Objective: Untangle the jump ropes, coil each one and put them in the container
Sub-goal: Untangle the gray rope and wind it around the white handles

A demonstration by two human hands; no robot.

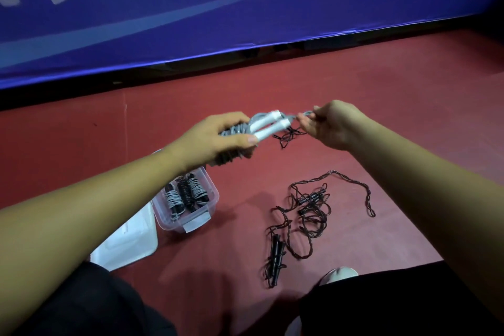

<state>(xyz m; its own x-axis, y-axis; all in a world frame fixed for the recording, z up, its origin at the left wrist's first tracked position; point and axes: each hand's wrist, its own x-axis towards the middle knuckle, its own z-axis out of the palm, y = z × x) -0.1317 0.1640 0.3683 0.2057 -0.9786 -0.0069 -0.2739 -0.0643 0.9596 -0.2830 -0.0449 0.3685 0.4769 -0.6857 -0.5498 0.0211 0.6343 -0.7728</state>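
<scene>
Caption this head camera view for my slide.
Left hand grips a grey, white-handled jump rope; right hand pinches its cord, near a clear plastic container.

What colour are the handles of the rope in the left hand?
White handles, head view.

On the floor (409, 117) sits the container (201, 222), three coiled ropes (186, 195) in it, its lid (128, 243) just left. Over its far end our left grip (218, 139) and right grip (332, 125) hold a bundled rope (261, 125). A tangle of ropes (308, 215) lies right of the container. The banner (245, 22) stands far behind.
</scene>
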